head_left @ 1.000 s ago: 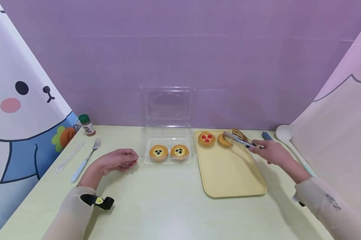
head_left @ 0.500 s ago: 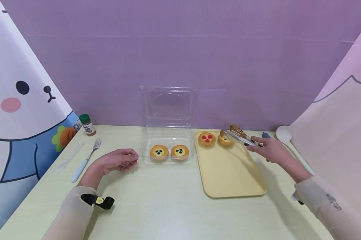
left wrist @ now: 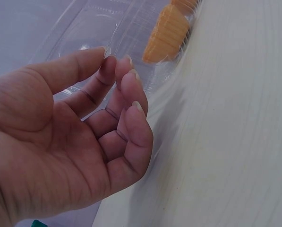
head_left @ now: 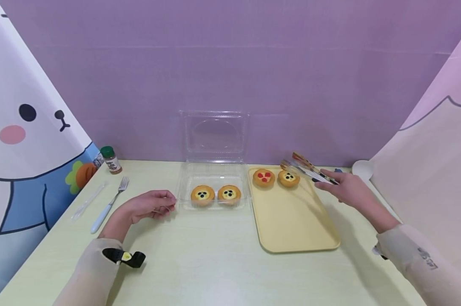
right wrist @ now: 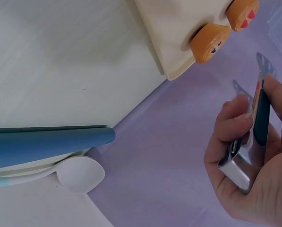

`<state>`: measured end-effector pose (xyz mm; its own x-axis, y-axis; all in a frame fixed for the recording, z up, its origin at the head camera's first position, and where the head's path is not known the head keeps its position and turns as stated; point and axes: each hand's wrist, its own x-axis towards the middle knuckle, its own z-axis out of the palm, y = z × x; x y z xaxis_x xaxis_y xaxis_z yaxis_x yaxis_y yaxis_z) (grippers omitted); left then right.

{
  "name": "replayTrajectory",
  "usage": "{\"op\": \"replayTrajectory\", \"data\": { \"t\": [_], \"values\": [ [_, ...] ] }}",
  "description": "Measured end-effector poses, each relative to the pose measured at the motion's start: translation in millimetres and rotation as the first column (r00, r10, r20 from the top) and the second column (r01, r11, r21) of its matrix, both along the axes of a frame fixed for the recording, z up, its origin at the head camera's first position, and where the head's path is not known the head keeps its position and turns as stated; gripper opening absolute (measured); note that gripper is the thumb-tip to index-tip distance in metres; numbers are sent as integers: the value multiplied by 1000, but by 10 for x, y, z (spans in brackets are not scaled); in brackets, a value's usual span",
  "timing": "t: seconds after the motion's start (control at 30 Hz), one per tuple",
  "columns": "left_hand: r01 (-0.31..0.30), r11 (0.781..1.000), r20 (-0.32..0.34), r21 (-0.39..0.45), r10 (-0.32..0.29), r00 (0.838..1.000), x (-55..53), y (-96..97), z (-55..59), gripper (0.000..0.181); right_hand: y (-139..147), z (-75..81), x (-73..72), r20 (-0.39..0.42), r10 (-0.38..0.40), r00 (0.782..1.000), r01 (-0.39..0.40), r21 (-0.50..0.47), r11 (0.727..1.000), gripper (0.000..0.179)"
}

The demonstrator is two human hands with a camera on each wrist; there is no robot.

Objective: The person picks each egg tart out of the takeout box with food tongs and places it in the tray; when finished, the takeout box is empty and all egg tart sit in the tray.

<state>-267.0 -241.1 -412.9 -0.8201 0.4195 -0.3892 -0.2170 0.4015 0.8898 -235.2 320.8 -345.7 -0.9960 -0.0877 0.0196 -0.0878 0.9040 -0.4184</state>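
Observation:
My right hand (head_left: 347,189) grips a pair of metal tongs (head_left: 311,172). Their tips hover by a tart with dark dots (head_left: 288,178), which rests on a yellow tray (head_left: 295,221) beside a tart with red pieces (head_left: 263,177). The right wrist view shows the fingers and thumb wrapped around the tongs (right wrist: 247,163). At the left, my left hand (head_left: 148,206) pinches the near left edge of an open clear plastic box (head_left: 194,170) between thumb and forefinger. Inside that box sit two dark-dotted tarts, a left one (head_left: 202,195) and a right one (head_left: 229,194).
A fork (head_left: 109,208) with a light blue handle, a thin wrapped item (head_left: 89,202) and a green-capped shaker bottle (head_left: 111,160) lie or stand on the left. Right of the tray are a white ladle (head_left: 363,170) and a blue handle (right wrist: 51,144). A purple backdrop closes the rear.
The tongs have risen and drawn back from the dotted tart on the tray, which now shows its top. The left hand and the box have stayed put.

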Motion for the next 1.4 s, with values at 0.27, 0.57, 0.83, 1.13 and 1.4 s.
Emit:
{"op": "replayTrajectory", "data": {
  "t": [0.27,0.57,0.83,1.13,1.4],
  "values": [
    [-1,1000,0,2,1,1000,12,-5,6,31,-167,47,15,-112,25,993,-22,31,999,71],
    [2,1000,-1,6,-2,1000,15,-8,12,30,-352,66,36,-204,53,978,-43,51,998,66],
    [-1,1000,0,3,1,1000,14,6,15,31,-575,89,26,-158,74,985,-71,24,997,67],
    [-8,1000,1,-3,8,1000,10,9,6,31,-903,112,-19,-86,121,989,-119,19,993,69],
    [-8,1000,-3,-5,8,1000,17,11,11,32,-1145,72,-60,-79,165,983,-165,12,986,62]
  ]
}}
